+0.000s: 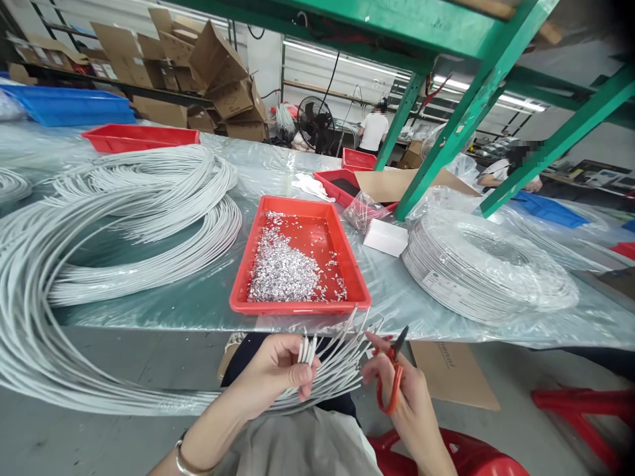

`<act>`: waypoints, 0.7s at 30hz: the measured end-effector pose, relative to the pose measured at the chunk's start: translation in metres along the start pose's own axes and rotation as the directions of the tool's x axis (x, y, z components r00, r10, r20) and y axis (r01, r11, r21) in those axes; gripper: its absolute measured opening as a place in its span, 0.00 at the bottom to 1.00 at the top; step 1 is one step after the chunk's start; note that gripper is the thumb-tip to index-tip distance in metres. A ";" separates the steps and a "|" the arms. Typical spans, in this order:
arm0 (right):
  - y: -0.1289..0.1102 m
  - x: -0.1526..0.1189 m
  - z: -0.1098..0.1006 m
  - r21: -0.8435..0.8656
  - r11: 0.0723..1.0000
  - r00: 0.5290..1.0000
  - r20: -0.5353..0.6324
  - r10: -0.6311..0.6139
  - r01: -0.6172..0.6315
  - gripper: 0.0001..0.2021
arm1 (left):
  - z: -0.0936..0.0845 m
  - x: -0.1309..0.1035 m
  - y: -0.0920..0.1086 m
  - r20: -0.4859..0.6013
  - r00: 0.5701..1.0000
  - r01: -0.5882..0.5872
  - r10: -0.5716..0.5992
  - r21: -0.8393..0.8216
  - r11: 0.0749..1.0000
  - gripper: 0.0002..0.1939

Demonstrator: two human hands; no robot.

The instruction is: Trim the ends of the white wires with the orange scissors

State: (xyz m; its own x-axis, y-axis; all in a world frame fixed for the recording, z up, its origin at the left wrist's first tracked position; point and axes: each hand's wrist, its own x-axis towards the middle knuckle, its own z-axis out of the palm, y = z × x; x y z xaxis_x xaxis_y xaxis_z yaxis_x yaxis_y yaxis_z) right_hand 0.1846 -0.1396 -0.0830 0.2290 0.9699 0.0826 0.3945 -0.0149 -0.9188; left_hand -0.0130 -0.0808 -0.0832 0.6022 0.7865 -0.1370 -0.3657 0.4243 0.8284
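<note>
My left hand point(290, 367) is closed round the ends of a few grey cables, which poke up between thumb and fingers. More loose ends of the grey cable bundle point(342, 370) fan out to its right, over my lap. Orange-handled scissors point(390, 383) are held in my right hand point(409, 390), their dark blades pointing up and partly hidden by fingers. The blades are apart from the cables in my left hand. Just beyond both hands, a red tray point(297, 307) holds many small silvery pieces.
Large grey cable coils point(149, 271) cover the table's left side. A wrapped coil point(486, 271) lies at the right, near a white box point(385, 237). Green posts point(446, 152) rise behind. Two people are in the background. A red stool point(456, 456) stands below.
</note>
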 end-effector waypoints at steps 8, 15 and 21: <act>0.004 -0.014 -0.014 -0.177 0.982 0.998 0.018 0.063 -0.059 0.17 | 0.012 -0.012 0.008 -0.120 0.988 -0.052 0.101 0.353 0.934 0.19; -0.017 -0.041 -0.027 -0.019 0.999 0.961 0.271 0.051 -0.048 0.33 | 0.021 -0.020 0.017 -0.106 0.967 -0.123 0.232 0.602 0.789 0.12; -0.036 -0.033 -0.024 -0.077 0.996 0.947 0.315 0.068 -0.046 0.28 | 0.021 -0.022 0.016 -0.070 0.974 -0.124 0.215 0.633 0.764 0.12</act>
State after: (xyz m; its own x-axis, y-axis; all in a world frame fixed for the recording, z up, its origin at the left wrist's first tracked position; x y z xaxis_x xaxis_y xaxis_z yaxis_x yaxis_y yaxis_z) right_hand 0.1839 -0.1765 -0.0436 -0.0366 0.9937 -0.1063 0.4504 -0.0785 -0.8893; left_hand -0.0171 -0.1004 -0.0554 0.4584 0.8887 0.0072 0.0952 -0.0572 0.9938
